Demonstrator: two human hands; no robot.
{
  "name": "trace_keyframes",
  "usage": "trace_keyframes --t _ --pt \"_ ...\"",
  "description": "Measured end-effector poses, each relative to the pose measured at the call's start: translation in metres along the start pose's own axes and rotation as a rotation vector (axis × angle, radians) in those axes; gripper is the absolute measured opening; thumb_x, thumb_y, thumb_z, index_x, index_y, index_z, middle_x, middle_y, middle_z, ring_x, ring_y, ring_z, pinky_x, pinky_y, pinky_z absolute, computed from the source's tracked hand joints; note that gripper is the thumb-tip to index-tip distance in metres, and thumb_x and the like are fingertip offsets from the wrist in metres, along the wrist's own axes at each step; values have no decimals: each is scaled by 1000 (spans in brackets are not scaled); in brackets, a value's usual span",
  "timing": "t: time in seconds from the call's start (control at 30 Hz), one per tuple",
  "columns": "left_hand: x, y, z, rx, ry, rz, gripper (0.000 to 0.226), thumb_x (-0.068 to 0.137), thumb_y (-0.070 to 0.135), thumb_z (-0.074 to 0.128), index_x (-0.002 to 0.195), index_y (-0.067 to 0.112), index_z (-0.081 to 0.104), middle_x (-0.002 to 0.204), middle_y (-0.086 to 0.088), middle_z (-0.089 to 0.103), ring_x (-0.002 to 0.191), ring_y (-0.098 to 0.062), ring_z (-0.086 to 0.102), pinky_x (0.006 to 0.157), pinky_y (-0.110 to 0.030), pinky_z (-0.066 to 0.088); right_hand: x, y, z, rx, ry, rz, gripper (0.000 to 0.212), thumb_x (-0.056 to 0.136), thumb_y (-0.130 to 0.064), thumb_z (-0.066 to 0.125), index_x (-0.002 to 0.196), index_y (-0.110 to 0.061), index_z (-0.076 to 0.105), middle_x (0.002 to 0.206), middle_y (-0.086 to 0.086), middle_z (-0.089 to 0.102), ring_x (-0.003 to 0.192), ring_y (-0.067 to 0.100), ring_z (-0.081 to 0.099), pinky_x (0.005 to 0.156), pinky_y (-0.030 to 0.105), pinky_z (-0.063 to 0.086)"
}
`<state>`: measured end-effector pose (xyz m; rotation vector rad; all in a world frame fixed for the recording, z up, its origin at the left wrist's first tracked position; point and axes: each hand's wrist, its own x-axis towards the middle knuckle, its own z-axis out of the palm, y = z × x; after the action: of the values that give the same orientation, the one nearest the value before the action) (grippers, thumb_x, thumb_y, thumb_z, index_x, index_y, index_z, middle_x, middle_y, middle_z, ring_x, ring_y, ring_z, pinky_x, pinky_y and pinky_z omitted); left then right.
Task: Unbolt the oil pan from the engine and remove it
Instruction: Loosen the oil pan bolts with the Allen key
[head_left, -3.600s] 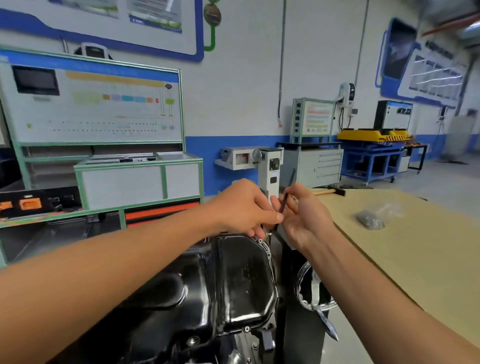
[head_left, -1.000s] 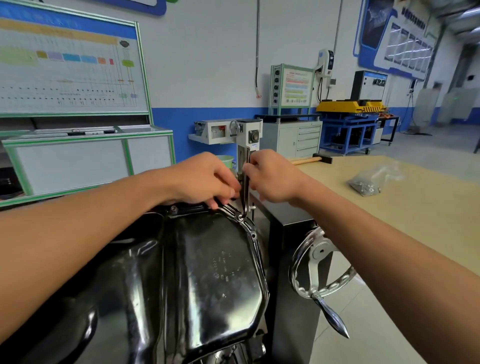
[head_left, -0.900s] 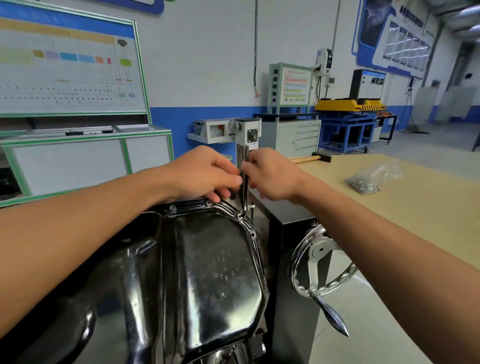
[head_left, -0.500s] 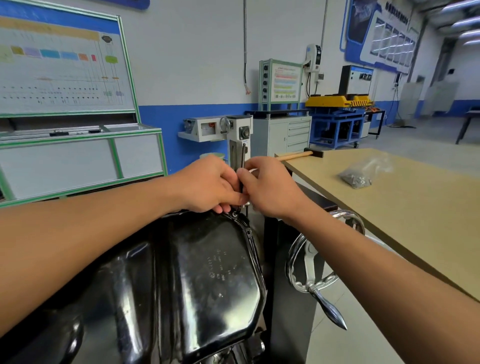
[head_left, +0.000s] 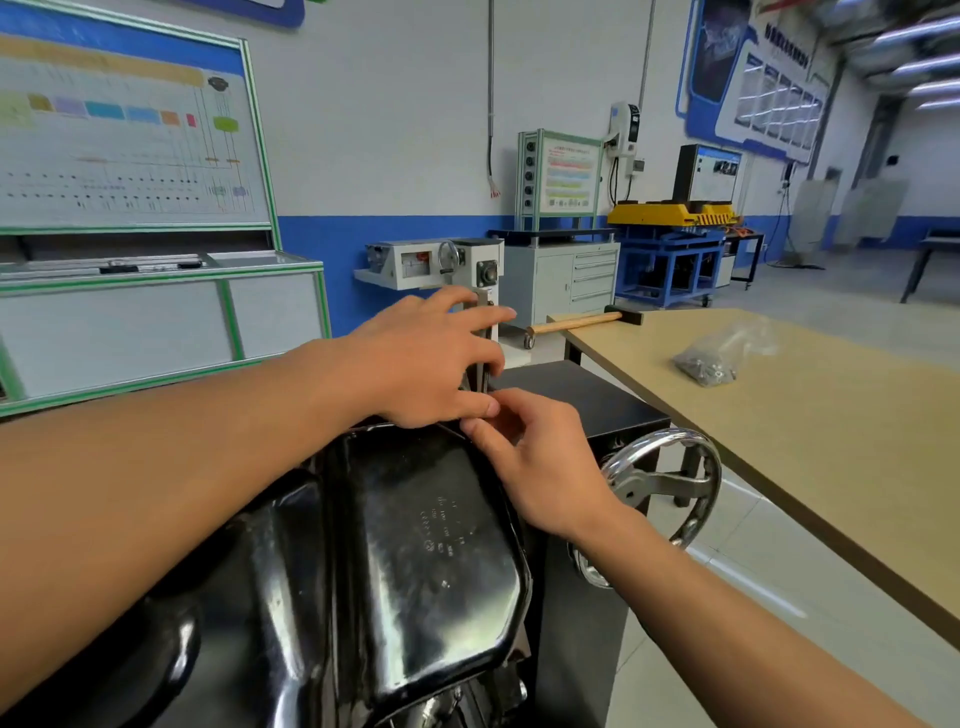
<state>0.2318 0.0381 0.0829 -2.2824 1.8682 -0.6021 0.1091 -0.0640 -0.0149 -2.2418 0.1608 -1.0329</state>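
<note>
Standing at the far corner of the oil pan (head_left: 415, 545), a thin tool (head_left: 485, 376) is pinched by the left hand (head_left: 426, 364), probably for unbolting; whether the right hand (head_left: 545, 467) holds anything cannot be told.

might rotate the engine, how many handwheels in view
2: large handwheel on the black stand; small handwheel on the grey machine behind; others may be hidden.

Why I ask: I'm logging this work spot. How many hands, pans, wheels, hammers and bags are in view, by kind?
Hands: 2 (left hand, right hand)
Oil pan: 1
Handwheel: 1
Hammer: 1
Plastic bag: 1
Total: 6
</note>
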Motion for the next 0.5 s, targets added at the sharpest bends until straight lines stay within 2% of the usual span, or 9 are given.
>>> trace_keyframes --t 0.13,0.23,0.3,0.4,0.5 --pt "1 0 -7 94 4 40 41 86 71 40 110 41 54 150 17 37 145 -18 15 113 -42 23 3 -2 7 -106 38 -2 32 96 -22 62 73 -35 44 62 -13 50 63 -3 53 55 11 37" --pt "0 0 -10 120 11 49 42 84 71 41 108 40 57 123 15 48 126 -16 34 107 -38 33 2 -3 9 -152 27 0 26 97 -25 57 75 -31 44 65 -12 50 59 4 51 52 18 35" --pt "-2 0 -15 123 -22 2 45 83 75 41 108 42 58 112 15 45 111 -16 33 96 -36 39 2 -5 11 -180 10 -1 21 98 -26 54 79 -29 44 69 -10 51 58 8 47 55 28 36" --pt "-8 -3 -23 113 -56 -70 40 86 72 47 107 42 64 104 13 53 98 -15 31 84 -34 38 1 -6 13 -241 -1 -34 22 99 -28 52 80 -31 41 71 -11 47 60 9 42 59 30 32" --pt "-21 -11 -33 19 -82 -163 23 88 55 60 98 38 73 83 12 63 92 -17 57 81 -34 48 1 -3 10 -270 -30 -95 24 99 -27 54 77 -27 45 72 -9 46 68 17 45 62 34 37"
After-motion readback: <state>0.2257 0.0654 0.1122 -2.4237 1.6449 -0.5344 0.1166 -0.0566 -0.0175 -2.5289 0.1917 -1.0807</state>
